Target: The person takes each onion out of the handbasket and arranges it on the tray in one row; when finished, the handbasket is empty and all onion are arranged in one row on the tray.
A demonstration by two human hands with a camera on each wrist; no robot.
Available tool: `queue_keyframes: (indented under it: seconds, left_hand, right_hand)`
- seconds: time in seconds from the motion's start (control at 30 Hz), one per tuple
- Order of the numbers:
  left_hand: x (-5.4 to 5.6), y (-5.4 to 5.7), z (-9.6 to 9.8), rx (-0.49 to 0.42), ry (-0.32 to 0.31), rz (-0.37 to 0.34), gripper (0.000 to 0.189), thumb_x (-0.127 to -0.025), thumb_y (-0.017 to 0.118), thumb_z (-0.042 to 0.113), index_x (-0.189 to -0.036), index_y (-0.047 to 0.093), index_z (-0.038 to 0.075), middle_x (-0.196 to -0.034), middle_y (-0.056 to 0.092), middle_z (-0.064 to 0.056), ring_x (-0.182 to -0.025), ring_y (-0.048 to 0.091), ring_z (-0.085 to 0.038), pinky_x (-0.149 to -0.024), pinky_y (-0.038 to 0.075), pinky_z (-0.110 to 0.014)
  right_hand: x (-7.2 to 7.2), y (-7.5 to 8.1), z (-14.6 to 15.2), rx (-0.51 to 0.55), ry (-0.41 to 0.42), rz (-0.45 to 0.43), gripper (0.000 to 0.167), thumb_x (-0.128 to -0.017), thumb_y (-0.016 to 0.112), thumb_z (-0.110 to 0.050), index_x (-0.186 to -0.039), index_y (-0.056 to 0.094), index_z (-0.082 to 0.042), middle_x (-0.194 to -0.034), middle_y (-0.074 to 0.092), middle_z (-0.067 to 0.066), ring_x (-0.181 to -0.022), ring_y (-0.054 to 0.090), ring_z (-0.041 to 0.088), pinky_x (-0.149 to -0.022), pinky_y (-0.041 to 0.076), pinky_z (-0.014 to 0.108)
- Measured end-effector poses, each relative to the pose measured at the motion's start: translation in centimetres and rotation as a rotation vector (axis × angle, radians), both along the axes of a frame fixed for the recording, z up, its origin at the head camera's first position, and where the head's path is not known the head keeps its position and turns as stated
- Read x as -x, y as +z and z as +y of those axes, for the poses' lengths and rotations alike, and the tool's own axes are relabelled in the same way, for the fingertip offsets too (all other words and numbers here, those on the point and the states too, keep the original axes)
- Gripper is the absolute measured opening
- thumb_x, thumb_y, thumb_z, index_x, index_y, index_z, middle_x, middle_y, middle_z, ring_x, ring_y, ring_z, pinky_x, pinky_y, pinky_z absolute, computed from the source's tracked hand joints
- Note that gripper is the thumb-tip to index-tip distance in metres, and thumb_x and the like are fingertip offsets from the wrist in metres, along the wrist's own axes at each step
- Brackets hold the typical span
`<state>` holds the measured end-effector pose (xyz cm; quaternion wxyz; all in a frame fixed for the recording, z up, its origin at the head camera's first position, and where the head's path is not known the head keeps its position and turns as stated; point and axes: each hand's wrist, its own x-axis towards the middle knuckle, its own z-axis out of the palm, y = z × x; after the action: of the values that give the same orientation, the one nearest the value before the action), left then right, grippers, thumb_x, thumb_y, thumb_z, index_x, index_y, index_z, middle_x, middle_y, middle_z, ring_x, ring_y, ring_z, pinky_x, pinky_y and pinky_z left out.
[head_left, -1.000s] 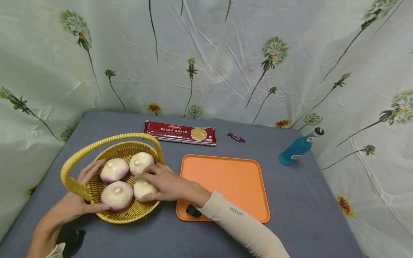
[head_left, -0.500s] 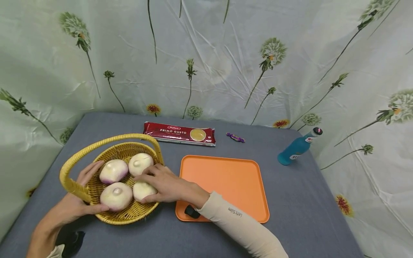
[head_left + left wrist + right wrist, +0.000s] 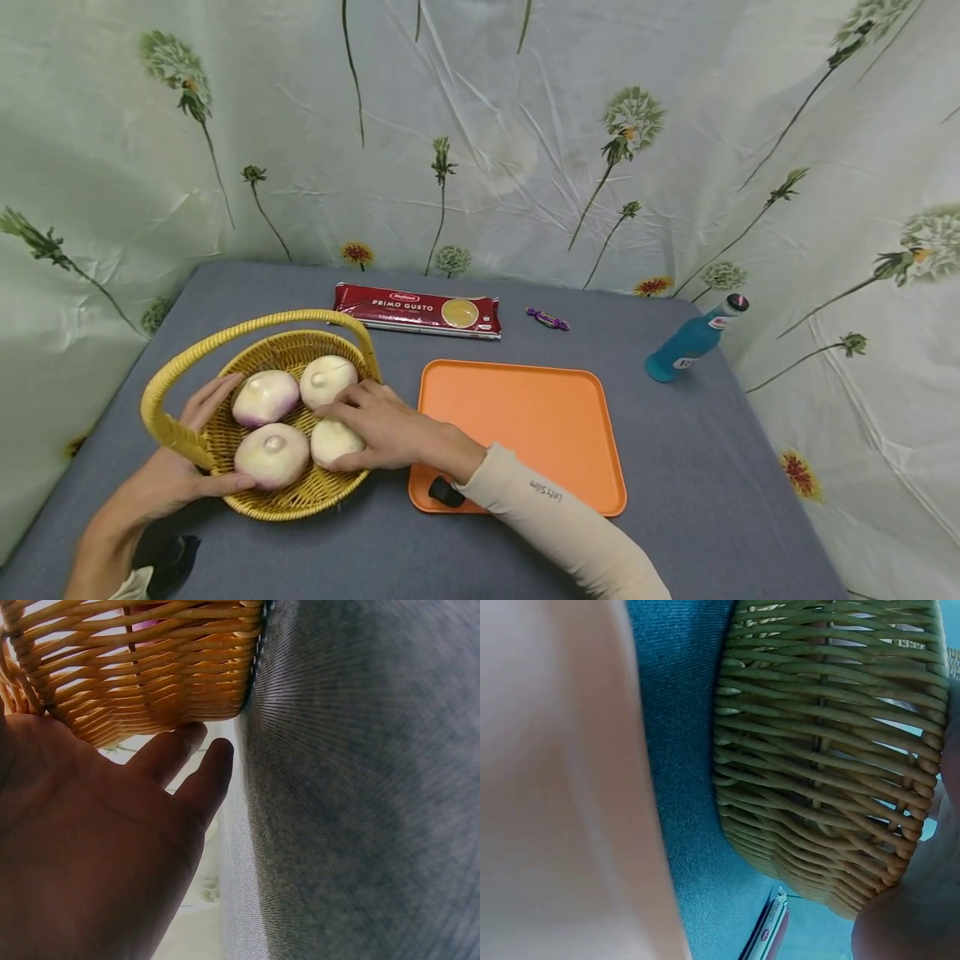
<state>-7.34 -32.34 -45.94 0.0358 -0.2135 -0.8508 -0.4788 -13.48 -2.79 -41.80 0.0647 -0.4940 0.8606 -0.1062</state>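
Note:
A yellow wicker basket (image 3: 300,508) with an arched handle stands at the left of the table and holds several white turnips with purple undersides. My left hand (image 3: 168,477) grips the basket's left side, thumb over the front rim and fingertips inside the far rim. In the left wrist view, two of its fingers (image 3: 206,780) extend below the woven wall. My right hand (image 3: 386,429) reaches over the right rim and grips the near right turnip (image 3: 333,443), partly covering it. The other turnips (image 3: 272,456) lie beside it. Only the basket's outer wall (image 3: 817,750) shows clearly in the right wrist view.
An orange tray (image 3: 525,417) lies right of the basket, under my right forearm. Behind are a red spaghetti packet (image 3: 416,311) and a purple wrapped candy (image 3: 548,319). A blue bottle (image 3: 686,346) stands at right. A flowered curtain (image 3: 495,150) backs the grey-blue table (image 3: 705,500).

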Motion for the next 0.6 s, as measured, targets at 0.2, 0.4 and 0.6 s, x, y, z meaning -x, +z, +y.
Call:
queue_keyframes:
  seconds: [0.2, 0.4, 0.6]
  left_hand:
    - [-0.07, 0.13, 0.11, -0.002, -0.008, -0.005, 0.127, -0.056, 0.091, -0.004, -0.16, 0.018, 0.006, -0.163, 0.008, -0.007, -0.146, 0.003, 0.001, -0.103, 0.007, -0.003]
    - [-0.07, 0.01, 0.06, 0.01, -0.002, 0.001, 0.125, -0.058, 0.09, -0.002, -0.16, 0.018, 0.006, -0.163, 0.008, -0.008, -0.146, 0.003, 0.002, -0.103, 0.007, -0.002]
    - [-0.08, -0.13, -0.01, 0.015, -0.002, 0.009, 0.125, -0.058, 0.091, -0.001, -0.16, 0.019, 0.005, -0.163, 0.008, -0.007, -0.146, 0.003, 0.002, -0.103, 0.007, -0.002]
  right_hand:
    - [0.0, 0.0, 0.04, 0.013, 0.001, 0.013, 0.063, -0.094, 0.064, -0.053, -0.146, 0.05, -0.021, -0.136, 0.055, 0.001, -0.126, 0.046, 0.016, -0.113, 0.03, 0.033]
    - [0.1, -0.06, 0.08, 0.012, 0.006, 0.018, 0.059, -0.094, 0.063, -0.055, -0.141, 0.053, -0.022, -0.136, 0.056, -0.001, -0.128, 0.047, 0.013, -0.115, 0.028, 0.031]
    - [0.04, 0.02, 0.15, 0.035, 0.015, 0.011, 0.06, -0.093, 0.064, -0.054, -0.14, 0.052, -0.019, -0.135, 0.057, -0.001, -0.128, 0.049, 0.012, -0.116, 0.028, 0.031]
